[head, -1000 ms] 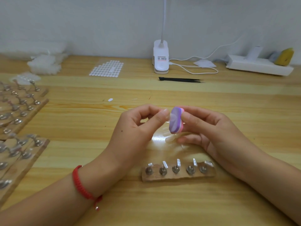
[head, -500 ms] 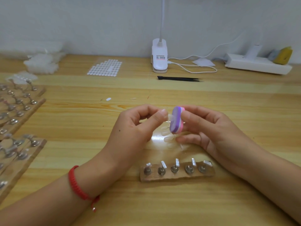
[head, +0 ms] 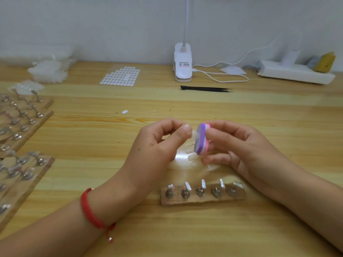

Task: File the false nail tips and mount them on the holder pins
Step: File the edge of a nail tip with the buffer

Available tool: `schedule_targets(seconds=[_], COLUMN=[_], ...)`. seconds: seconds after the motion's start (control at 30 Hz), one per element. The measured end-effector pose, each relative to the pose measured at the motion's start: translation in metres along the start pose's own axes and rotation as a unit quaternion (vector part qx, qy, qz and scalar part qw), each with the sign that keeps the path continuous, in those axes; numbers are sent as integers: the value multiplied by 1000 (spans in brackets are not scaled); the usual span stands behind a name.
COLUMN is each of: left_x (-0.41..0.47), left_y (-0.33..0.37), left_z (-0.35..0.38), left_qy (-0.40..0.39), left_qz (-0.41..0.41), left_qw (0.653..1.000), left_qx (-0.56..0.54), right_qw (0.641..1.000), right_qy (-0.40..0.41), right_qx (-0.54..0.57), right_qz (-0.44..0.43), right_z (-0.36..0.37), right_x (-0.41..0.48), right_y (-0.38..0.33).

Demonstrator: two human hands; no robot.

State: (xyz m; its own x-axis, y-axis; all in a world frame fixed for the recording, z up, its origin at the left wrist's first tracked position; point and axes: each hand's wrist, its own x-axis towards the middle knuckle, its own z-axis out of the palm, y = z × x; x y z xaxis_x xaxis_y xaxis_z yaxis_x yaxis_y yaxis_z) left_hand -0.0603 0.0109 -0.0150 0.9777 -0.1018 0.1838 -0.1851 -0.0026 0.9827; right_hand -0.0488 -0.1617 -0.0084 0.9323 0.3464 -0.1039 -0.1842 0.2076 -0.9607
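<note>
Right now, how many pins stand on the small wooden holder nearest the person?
5: leftmost pin, second, middle, fourth, rightmost, one row on the wooden holder. None appears hidden.

Filing block point(head: 202, 139): purple, white and pink layers (striped edge-on). Wrist cord point(head: 89, 210): red. Surface point(head: 83, 141): honey-yellow, wood-grained. Tweezers point(head: 204, 88): black. Lamp base point(head: 183, 62), power strip point(head: 295, 73): white. Holder pins point(head: 200, 191): silver.

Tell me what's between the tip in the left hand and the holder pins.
Nothing visible blocks it. The left hand pinches the tip against the file held in the right hand. The holder lies nearer the person, with only loose tips lying flat on the table between.
</note>
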Motion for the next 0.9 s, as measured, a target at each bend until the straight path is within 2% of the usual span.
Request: schedule_targets(seconds=[0.07,0.17,0.3,0.4,0.5,0.63,0.77,0.9], left_x=[0,0,-1,-1,-1,0,-1,-1], left_y=[0,-1,0,-1,-1,-1,0,0], left_z=[1,-1,0,-1,0,0,1,1], left_qy=[-8,-7,-40,-16,-34,-17,-44,-29], left_qz=[3,3,12,7,11,7,18,16], left_qw=[1000,1000,999,1000,999,1000,999,999], left_qx=[-1,-4,4,-7,6,-8,4,-1], right_qw=[1000,1000,1000,999,1000,998,999,998], right_qy=[17,-12,9,-29,-9,-46,-35,-49], right_qx=[19,-11,9,-1,-2,-11,-2,-13], right_qz=[-2,10,10,29,17,32,20,29], right_z=[-1,0,-2,-2,-3,-2,-4,-4], right_x=[0,0,1,0,1,1,2,2], right_y=[0,0,-1,-2,-1,-3,-2,-2])
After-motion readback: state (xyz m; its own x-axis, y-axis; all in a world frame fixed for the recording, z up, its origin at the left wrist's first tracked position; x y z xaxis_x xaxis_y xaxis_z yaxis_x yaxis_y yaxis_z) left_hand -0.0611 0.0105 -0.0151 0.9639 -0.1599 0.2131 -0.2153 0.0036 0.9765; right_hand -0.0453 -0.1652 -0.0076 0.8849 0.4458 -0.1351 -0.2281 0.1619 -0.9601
